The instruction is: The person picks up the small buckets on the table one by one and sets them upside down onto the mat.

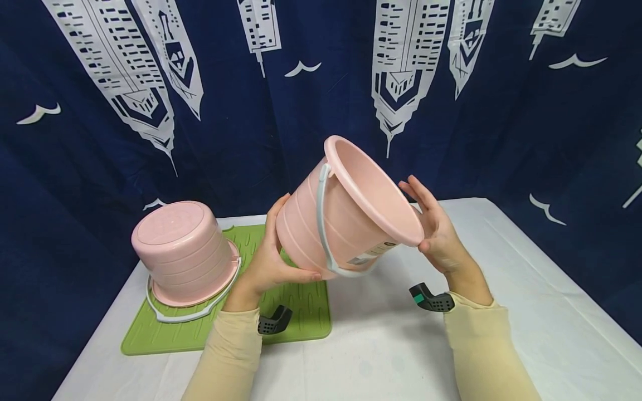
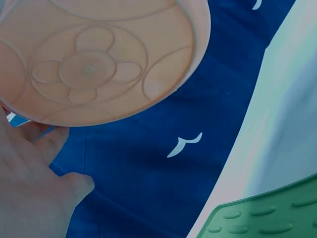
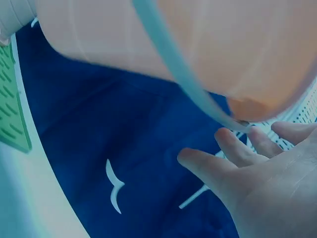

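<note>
The fingers of the left hand (image 1: 266,264) are wrapped round the lower part of the raised bucket (image 1: 346,223), with the thumb laid along its near lower edge, while those of the right hand (image 1: 443,236) are spread apart and nearly straight beside the rim (image 1: 368,206); how firmly the rim is pressed cannot be told. The raised bucket is held in the air above the worktop (image 1: 371,351), partly over the green mat (image 1: 306,312), and is tilted, its mouth turned up and to the right, its base towards the left hand. For a steady hold, the weight is probably best borne at the base, with the rim only guided from the right. The smooth pink wall might slip, so any turn should be made slowly, by both wrists together. The loose handle (image 1: 321,217), hung across the near side, should be left free to swing, with no finger caught behind it. The label (image 1: 372,253) near the rim is best left unrubbed. Room should also be allowed on the left, where a second bucket (image 1: 183,256) is stood upside down on the mat, its handle loop (image 1: 183,319) spread in front
</note>
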A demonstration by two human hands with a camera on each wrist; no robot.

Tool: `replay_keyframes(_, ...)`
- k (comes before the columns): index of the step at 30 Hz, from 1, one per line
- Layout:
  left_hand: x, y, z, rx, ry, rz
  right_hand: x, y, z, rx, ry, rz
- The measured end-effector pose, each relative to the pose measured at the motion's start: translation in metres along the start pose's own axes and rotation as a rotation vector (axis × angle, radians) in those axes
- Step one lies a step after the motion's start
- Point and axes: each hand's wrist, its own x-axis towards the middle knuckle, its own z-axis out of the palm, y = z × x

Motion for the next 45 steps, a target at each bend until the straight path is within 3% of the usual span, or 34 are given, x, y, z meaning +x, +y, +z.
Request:
replay_keyframes(13, 0.0, 0.0, -0.007, 0.031, 0.032, 0.084, -0.003, -0.019, -0.009, -0.364, 0.028, 0.009)
replay_keyframes(27, 0.002, 0.003, -0.008, 0.051, 0.044, 0.169, -0.003, -0.024, -0.009, -0.443, -0.002, 0.03)
replay_keyframes(31, 0.0, 0.003, -0.009, 0.077, 0.052, 0.152, -0.003, -0.025, -0.008, -0.416, -0.031, 0.012)
replay_keyframes(35, -0.001, 0.003, -0.009, 0.104, 0.041, 0.089, -0.003, -0.027, -0.005, -0.421, -0.053, 0.007)
replay_keyframes(45, -0.001, 0.008, -0.002, 0.28, 0.011, 0.041, 0.0, -0.032, 0.005, -0.495, -0.088, -0.021)
